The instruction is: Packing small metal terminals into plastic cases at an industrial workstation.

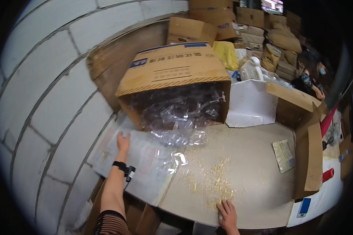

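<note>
My left hand rests over a clear plastic sheet on the left of the table, fingers apart, nothing visible in it. A black strap with a small device sits on that wrist. Lower right, my right hand lies flat with fingers stretched out, its fingertips at the near edge of a scatter of thin gold-coloured pin-like pieces. The pieces spread over the beige tabletop, thickest just ahead of this hand. Beyond them, a large cardboard box lies on its side, its mouth full of clear plastic bags.
Cardboard flaps wall the table's right side. Near them lies a flat printed packet. A small blue-and-white device sits at the right corner. A white brick wall bounds the left. Another person sits at far right, beside stacked cartons.
</note>
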The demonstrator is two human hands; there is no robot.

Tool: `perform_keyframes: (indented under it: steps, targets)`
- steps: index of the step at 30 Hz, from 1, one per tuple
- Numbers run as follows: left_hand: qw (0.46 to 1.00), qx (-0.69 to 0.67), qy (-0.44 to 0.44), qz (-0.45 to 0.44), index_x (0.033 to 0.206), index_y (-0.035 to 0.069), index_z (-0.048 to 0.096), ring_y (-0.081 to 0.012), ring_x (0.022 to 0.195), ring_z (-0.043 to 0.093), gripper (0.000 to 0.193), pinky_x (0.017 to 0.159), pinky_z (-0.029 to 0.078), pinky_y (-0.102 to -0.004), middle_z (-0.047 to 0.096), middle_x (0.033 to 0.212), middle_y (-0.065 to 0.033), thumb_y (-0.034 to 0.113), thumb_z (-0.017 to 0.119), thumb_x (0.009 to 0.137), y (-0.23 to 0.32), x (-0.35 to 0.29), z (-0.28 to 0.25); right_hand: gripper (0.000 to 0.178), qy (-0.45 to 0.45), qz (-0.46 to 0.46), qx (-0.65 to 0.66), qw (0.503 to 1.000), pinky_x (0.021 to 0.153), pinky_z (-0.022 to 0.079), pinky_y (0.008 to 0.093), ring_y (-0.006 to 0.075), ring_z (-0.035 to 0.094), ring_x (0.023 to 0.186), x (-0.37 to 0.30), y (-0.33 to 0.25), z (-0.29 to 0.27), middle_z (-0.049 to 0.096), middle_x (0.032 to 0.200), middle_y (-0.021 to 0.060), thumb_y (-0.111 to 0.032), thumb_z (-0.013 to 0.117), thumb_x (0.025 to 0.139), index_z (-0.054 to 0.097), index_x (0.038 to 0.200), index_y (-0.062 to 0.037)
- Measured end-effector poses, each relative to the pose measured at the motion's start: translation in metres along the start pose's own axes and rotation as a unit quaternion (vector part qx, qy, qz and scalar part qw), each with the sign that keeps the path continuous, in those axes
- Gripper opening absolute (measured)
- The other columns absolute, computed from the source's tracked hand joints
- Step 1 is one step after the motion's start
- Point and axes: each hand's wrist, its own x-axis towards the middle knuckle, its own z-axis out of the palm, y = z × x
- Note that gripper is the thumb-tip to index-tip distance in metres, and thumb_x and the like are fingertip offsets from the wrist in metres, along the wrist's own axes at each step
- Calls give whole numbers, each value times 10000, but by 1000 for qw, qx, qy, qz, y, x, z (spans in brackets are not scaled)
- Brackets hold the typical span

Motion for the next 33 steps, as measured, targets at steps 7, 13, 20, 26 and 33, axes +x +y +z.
perform_keyframes:
  steps: [7,13,20,26,33]
  targets:
    - [993,-2,65,103,828,-99,610,-304,699,635,308,647,478,-374,648,732,-197,209,591,828,49,130,38,430,37,19,22,999,1021,346,447,350,413,1247,13,-1,-6,464,1344,132,-39,586,804,565,1222,-139]
    - [991,-2,-61,116,784,-81,611,-414,708,607,358,617,456,-449,611,773,-279,264,545,853,57,57,-6,446,32,68,-12,997,990,355,484,367,433,1229,14,-2,-2,514,1290,127,-65,584,669,623,1109,-121]
    - [978,-134,-96,131,778,-64,615,-203,452,594,398,430,456,-309,611,609,-136,288,492,916,73,63,1,656,-11,68,-5,998,999,337,504,360,392,1264,7,8,2,461,1344,123,-15,573,533,587,1177,-140]
    - [972,-172,-160,10,824,-52,618,-203,500,616,329,446,475,-296,620,676,-126,249,508,895,92,57,-25,644,-27,65,-6,997,1038,290,494,369,357,1295,10,11,8,443,1360,142,22,536,576,570,1202,-126]
    - [960,106,-175,191,830,-11,627,-292,747,642,269,625,477,-368,649,772,-171,254,578,830,57,-75,-27,586,2,13,13,1000,1044,283,507,373,347,1298,10,15,3,420,1376,158,53,527,651,545,1221,-82]
